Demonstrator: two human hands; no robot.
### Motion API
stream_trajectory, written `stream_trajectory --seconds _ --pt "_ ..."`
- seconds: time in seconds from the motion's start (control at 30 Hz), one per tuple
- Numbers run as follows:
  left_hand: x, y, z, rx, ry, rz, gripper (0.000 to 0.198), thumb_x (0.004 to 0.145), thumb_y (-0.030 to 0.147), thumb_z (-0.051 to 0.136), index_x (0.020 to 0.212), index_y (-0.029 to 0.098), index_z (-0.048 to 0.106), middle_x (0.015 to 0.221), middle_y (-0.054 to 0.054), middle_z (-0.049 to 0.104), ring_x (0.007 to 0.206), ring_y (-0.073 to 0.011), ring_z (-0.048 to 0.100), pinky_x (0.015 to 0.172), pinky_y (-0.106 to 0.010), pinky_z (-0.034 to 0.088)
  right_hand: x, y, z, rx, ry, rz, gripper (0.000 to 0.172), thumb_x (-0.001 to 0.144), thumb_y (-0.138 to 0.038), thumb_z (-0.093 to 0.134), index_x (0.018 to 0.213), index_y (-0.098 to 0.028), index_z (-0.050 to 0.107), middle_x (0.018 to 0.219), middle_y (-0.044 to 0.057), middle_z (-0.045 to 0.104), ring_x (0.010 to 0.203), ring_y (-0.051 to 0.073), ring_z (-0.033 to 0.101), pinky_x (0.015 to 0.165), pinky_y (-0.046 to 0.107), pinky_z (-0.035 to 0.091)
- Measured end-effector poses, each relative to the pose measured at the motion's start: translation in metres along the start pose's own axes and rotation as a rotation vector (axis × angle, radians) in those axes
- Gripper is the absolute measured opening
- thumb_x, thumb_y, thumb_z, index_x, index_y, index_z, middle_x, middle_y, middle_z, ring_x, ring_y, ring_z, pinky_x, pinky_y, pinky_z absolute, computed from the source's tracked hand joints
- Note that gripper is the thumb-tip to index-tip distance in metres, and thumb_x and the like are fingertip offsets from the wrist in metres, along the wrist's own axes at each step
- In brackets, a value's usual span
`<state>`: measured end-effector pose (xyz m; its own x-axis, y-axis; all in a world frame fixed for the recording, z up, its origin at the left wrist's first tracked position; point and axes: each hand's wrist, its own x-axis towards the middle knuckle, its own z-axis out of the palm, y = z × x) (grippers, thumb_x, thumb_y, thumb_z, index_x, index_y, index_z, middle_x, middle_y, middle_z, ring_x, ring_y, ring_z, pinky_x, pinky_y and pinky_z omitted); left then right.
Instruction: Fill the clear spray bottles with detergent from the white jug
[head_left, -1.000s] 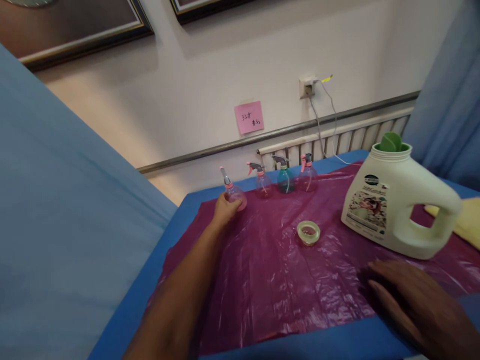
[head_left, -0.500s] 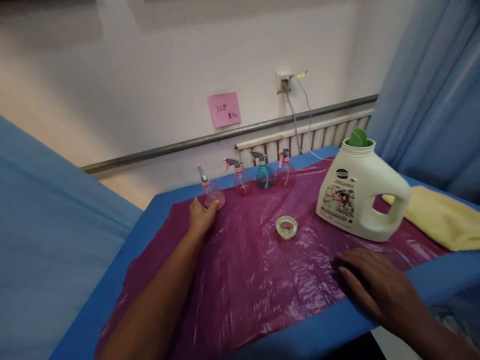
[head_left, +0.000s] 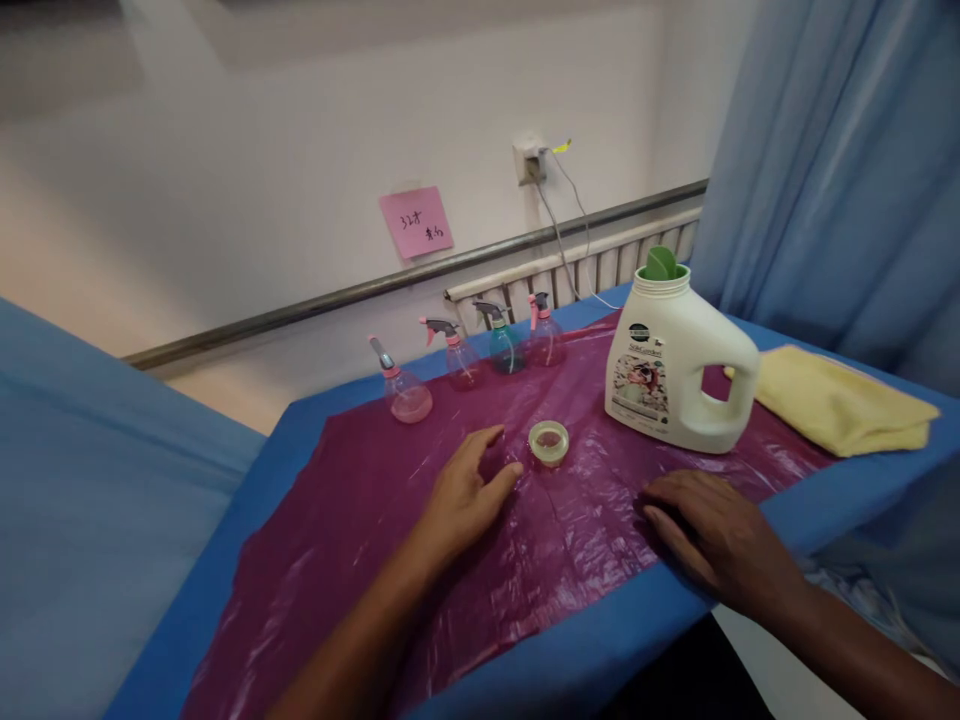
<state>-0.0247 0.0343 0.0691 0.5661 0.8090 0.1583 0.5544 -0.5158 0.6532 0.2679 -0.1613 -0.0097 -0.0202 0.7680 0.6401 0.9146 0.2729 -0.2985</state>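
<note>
My left hand (head_left: pixel 469 490) is over the plastic sheet, thumb and fingers apart with nothing between them. Just to its right sits a small pale round cap (head_left: pixel 549 441), not touched. My right hand (head_left: pixel 705 525) rests at the sheet's near edge, holding nothing, its fingers loosely bent and partly in shadow. Behind it stands a cream jug (head_left: pixel 667 350) with a green scoop (head_left: pixel 661 264) in its mouth. A pink-tinted spray bottle (head_left: pixel 409 394) stands at the left end of a row, beside a clear one (head_left: pixel 463 362), a teal one (head_left: pixel 507 349) and another clear one (head_left: pixel 546 342).
A purple plastic sheet (head_left: pixel 337 560) covers much of the blue table (head_left: pixel 585 645). To the right lies a folded yellow cloth (head_left: pixel 840 405). A wall with a socket (head_left: pixel 529 160), a pink note (head_left: pixel 417 222) and a rail is behind. Blue curtains (head_left: pixel 817 190) hang either side.
My left hand has let go of the leftmost spray bottle and moved right and nearer, close to the cap. The whole view has shifted a little; my right hand stays at the edge.
</note>
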Motion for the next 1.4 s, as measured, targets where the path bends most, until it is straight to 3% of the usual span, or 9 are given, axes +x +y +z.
stream_trajectory --seconds 0.2,0.4,0.63,0.9,0.97,1.07,1.13,1.23,1.4 --pt "0.033 0.015 0.045 -0.074 -0.025 -0.041 0.079 0.088 0.043 0.084 0.158 0.021 0.056 0.158 -0.018 0.063 0.144 -0.0393 0.062 0.122 -0.056 0.047 0.003 0.0 -0.001 0.003 0.013 0.014 0.016 0.108 -0.028 0.064 0.122 -0.023 0.07 0.108 0.009 0.081 0.1 0.028 0.078 0.089 0.045 0.063" --pt "0.043 0.014 0.06 -0.24 -0.009 -0.085 0.065 0.085 0.037 0.086 0.145 0.022 0.064 0.139 -0.013 0.074 0.126 -0.0332 0.073 0.113 -0.051 0.054 0.002 0.003 0.002 0.034 0.002 0.023 0.014 0.108 -0.026 0.064 0.119 -0.023 0.071 0.106 0.009 0.081 0.097 0.027 0.078 0.087 0.045 0.063" --pt "0.055 0.013 0.031 -0.643 0.126 -0.219 0.074 0.07 0.034 0.097 0.135 0.018 0.065 0.138 -0.018 0.074 0.128 -0.0336 0.072 0.114 -0.051 0.054 0.0 0.005 0.002 0.054 -0.01 0.031 0.014 0.107 -0.025 0.064 0.118 -0.021 0.072 0.106 0.009 0.081 0.097 0.028 0.078 0.088 0.046 0.063" --pt "0.058 0.027 -0.001 -0.681 0.255 -0.224 0.079 0.064 0.032 0.102 0.131 0.017 0.064 0.139 -0.019 0.073 0.126 -0.0325 0.073 0.112 -0.048 0.056 0.008 -0.002 -0.022 0.1 0.161 0.033 0.024 0.105 -0.026 0.068 0.129 -0.026 0.07 0.114 0.008 0.082 0.106 0.027 0.078 0.095 0.044 0.065" --pt "0.058 0.034 -0.008 -0.696 0.233 -0.216 0.076 0.065 0.033 0.102 0.13 0.017 0.066 0.137 -0.017 0.075 0.124 -0.0311 0.074 0.109 -0.046 0.057 0.019 0.004 -0.043 0.061 0.321 0.105 0.037 0.103 -0.028 0.071 0.139 -0.029 0.066 0.124 0.01 0.079 0.115 0.03 0.076 0.103 0.048 0.062" --pt "0.063 0.043 -0.017 -0.749 0.207 -0.187 0.071 0.066 0.037 0.102 0.127 0.017 0.07 0.131 -0.013 0.078 0.117 -0.0279 0.076 0.108 -0.042 0.057 0.044 0.031 -0.069 -0.032 0.469 0.427 0.064 0.099 -0.049 0.074 0.156 -0.027 0.056 0.147 0.018 0.068 0.129 0.04 0.068 0.111 0.062 0.056" --pt "0.071 0.05 -0.021 -0.803 0.216 -0.168 0.069 0.065 0.038 0.102 0.124 0.018 0.072 0.125 -0.011 0.08 0.112 -0.0255 0.076 0.106 -0.04 0.056 0.062 0.057 -0.075 0.063 0.374 0.584 0.076 0.092 -0.063 0.076 0.156 -0.027 0.055 0.15 0.018 0.067 0.125 0.043 0.07 0.1 0.062 0.06" --pt "0.086 0.063 -0.028 -0.865 0.233 -0.137 0.067 0.065 0.038 0.102 0.122 0.017 0.072 0.119 -0.01 0.08 0.106 -0.0232 0.077 0.1 -0.036 0.057 0.085 0.088 -0.071 0.252 0.157 0.713 0.067 0.087 -0.063 0.078 0.14 -0.023 0.066 0.125 0.013 0.08 0.107 0.037 0.076 0.088 0.05 0.062" --pt "0.106 0.089 -0.048 -0.855 0.225 -0.075 0.072 0.069 0.039 0.1 0.13 0.016 0.07 0.122 -0.011 0.079 0.104 -0.0238 0.077 0.097 -0.037 0.059 0.11 0.091 -0.065 0.32 0.091 0.767 0.049 0.083 -0.066 0.074 0.099 -0.021 0.075 0.084 0.007 0.081 0.077 0.03 0.075 0.067 0.04 0.055"
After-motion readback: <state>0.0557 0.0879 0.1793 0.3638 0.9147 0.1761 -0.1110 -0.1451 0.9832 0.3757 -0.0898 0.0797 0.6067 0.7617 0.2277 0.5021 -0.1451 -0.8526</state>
